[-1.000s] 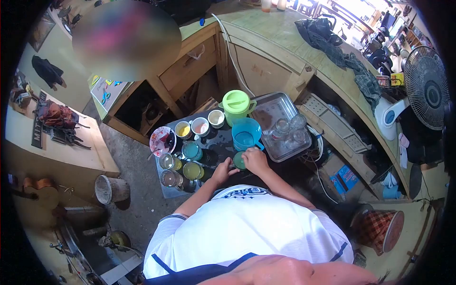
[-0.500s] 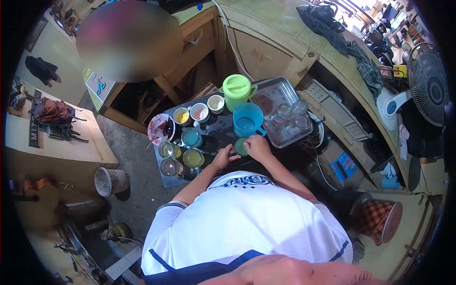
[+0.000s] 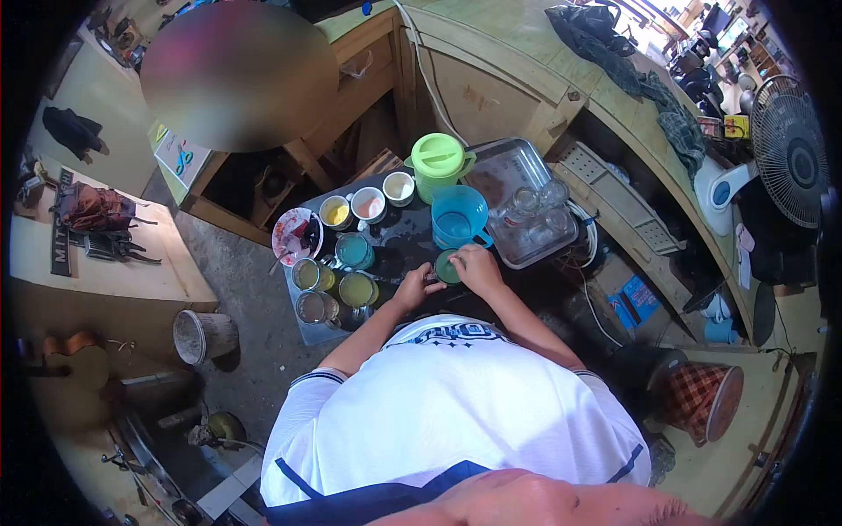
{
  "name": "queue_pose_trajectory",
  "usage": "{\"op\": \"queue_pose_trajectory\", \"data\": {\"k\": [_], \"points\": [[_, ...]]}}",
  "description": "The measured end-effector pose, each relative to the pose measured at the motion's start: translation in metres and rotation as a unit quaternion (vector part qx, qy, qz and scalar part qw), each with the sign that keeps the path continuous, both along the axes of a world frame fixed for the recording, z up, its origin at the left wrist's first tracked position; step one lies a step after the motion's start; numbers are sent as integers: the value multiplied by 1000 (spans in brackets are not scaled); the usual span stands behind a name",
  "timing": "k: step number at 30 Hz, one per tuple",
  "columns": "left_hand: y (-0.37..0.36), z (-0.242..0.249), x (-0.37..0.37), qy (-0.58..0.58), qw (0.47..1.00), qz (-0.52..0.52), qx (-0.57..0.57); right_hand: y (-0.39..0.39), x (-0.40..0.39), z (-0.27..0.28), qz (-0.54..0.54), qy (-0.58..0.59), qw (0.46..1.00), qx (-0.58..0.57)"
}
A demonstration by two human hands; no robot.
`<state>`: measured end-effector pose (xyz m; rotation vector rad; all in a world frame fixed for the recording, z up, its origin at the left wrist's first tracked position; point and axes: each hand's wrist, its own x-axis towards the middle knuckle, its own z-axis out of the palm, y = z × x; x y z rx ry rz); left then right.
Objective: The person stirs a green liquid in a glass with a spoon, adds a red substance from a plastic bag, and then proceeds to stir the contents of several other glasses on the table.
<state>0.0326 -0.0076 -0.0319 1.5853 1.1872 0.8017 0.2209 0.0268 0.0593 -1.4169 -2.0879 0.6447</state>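
A glass mug of green liquid [image 3: 447, 267] stands on the dark table, close to my body. My left hand [image 3: 416, 286] is closed on its handle side. Over the mug's right rim is my right hand [image 3: 477, 268], its fingers pinched together; what they hold is too small to make out. Just behind stand a blue pitcher [image 3: 459, 216] and a lidded green pitcher [image 3: 438, 164]. Left of my hands are a mug of teal liquid [image 3: 354, 252] and a mug of yellow-green liquid [image 3: 358, 288].
Three cups, one a white cup [image 3: 368, 204], line the back beside a patterned bowl [image 3: 297, 235]. A metal tray [image 3: 517, 158] holds several empty glasses at right. A fan [image 3: 789, 153] and a bucket [image 3: 203, 337] stand farther out. A blurred person is at the upper left.
My right fingers have shifted slightly over the green mug. My left hand stays beside it. The view has moved very slightly.
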Motion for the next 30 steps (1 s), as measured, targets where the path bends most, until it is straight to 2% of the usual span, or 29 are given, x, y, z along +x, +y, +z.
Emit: {"op": "queue_pose_trajectory", "data": {"k": [1,3,4,6,7,9,10,12,13,15,16,18,19,21,25,27,28,30], "points": [[0,-4,0,-1,1000,-1,1,-1,1,2,-1,-1,1000,1],[1,-7,-1,24,1000,2,3,-3,1,6,-13,-111,993,-32],[1,-8,-1,23,1000,1,3,-3,1,5,-14,-111,993,-31],[1,-6,-1,6,1000,1,-9,-3,-1,3,-16,4,1000,-27],[1,-3,-1,6,1000,0,-8,-3,0,6,-16,4,1000,-26],[1,5,-1,40,999,0,-14,-4,1,11,-17,-101,994,-20],[0,10,-1,39,999,1,-13,-3,1,6,-17,-102,994,-20],[-1,17,0,-14,1000,3,-22,-1,0,1,-1,5,1000,-24],[-1,12,0,-14,1000,4,-21,-1,0,4,-1,4,1000,-23],[1,1,-1,18,1000,6,-19,-2,1,11,-11,-117,993,-17],[1,-4,-1,19,1000,7,-19,-1,0,7,-10,-117,993,-16],[1,-8,-1,6,1000,4,-17,0,-1,3,3,-2,1000,-15],[1,-7,-1,6,1000,3,-16,0,0,6,2,-2,1000,-14],[1,-1,0,28,999,4,-18,-2,0,11,-7,-91,996,-11],[2,10,-1,79,996,-13,-46,1,-2,6,15,-4,1000,-4],[1,10,-1,52,997,-10,-55,-1,-2,12,4,-119,993,-6],[1,9,-2,52,997,-10,-55,0,-2,8,4,-119,993,-6],[2,4,-2,59,996,-16,-62,2,-3,3,14,-19,1000,-19]]}}
